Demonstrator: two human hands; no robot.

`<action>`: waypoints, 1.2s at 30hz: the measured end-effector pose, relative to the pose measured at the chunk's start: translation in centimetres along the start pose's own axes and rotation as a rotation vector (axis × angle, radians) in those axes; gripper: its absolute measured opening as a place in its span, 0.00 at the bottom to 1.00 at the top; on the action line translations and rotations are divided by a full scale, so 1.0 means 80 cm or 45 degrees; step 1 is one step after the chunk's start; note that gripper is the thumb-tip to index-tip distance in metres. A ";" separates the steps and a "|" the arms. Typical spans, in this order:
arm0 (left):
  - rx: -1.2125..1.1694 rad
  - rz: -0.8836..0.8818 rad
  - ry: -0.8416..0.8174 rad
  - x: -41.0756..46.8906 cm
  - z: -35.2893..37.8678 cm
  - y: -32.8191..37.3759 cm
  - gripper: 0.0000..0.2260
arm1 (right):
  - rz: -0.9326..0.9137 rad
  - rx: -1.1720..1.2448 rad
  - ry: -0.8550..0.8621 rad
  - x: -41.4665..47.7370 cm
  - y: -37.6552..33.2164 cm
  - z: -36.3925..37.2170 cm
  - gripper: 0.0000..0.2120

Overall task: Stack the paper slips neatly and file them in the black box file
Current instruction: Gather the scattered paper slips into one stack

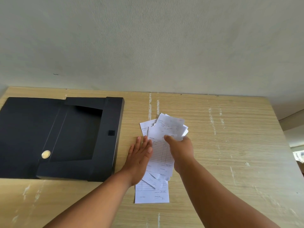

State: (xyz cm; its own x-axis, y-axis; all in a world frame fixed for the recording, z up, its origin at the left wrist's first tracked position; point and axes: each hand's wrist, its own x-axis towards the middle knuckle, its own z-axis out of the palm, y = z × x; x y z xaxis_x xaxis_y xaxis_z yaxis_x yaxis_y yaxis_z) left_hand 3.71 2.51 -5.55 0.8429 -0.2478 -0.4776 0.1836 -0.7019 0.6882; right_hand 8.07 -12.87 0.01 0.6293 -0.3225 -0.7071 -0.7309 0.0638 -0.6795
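Note:
Several white printed paper slips [160, 152] lie in a loose, uneven pile on the wooden table [230, 145], near its middle. My right hand [181, 148] is shut on a few slips [171, 127] and lifts their far ends off the pile; they are blurred. My left hand [140, 155] lies flat with fingers spread on the pile's left edge. One slip [152, 193] sticks out toward me below the hands. The black box file [62, 137] lies open on the left of the table, its tray empty.
A pale wall [148, 46] rises right behind the table's far edge. The file's flap carries a round metal snap [45, 154] and a small black fastener patch [111, 132]. White scuff marks streak the table top.

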 end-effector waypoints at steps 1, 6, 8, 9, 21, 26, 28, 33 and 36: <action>-0.004 -0.003 0.003 0.000 0.000 0.000 0.41 | -0.002 -0.015 -0.018 0.000 0.000 0.001 0.24; -0.010 -0.001 -0.018 0.000 0.000 0.000 0.39 | -0.056 -0.143 0.026 -0.010 -0.004 0.013 0.24; -0.020 -0.003 -0.027 -0.001 0.000 0.000 0.36 | -0.034 -0.183 0.060 -0.012 -0.007 0.016 0.26; -0.017 -0.009 -0.031 -0.001 -0.001 0.001 0.34 | -0.031 -0.162 0.064 -0.012 -0.008 0.017 0.30; -0.154 -0.020 0.021 0.002 0.000 -0.002 0.46 | -0.050 0.137 -0.112 0.006 0.003 -0.012 0.14; -0.149 -0.011 0.010 0.003 0.001 -0.004 0.49 | -0.157 -0.245 0.057 0.003 0.021 -0.001 0.27; -0.140 -0.006 0.019 0.002 0.002 -0.004 0.47 | -0.182 -0.201 0.019 0.001 0.024 0.003 0.30; -0.140 -0.008 0.006 0.000 0.000 -0.002 0.43 | -0.127 0.060 -0.143 -0.005 0.010 -0.006 0.16; -0.147 -0.013 0.009 -0.002 -0.002 0.001 0.42 | -0.113 0.175 -0.184 -0.001 0.012 -0.006 0.19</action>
State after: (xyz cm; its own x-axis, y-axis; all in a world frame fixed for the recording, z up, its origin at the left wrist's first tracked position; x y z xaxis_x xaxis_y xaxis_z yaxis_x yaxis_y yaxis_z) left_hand 3.67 2.60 -5.33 0.8442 -0.2358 -0.4813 0.2489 -0.6228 0.7417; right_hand 7.20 -13.27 -0.49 0.7279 -0.1947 -0.6575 -0.6344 0.1728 -0.7535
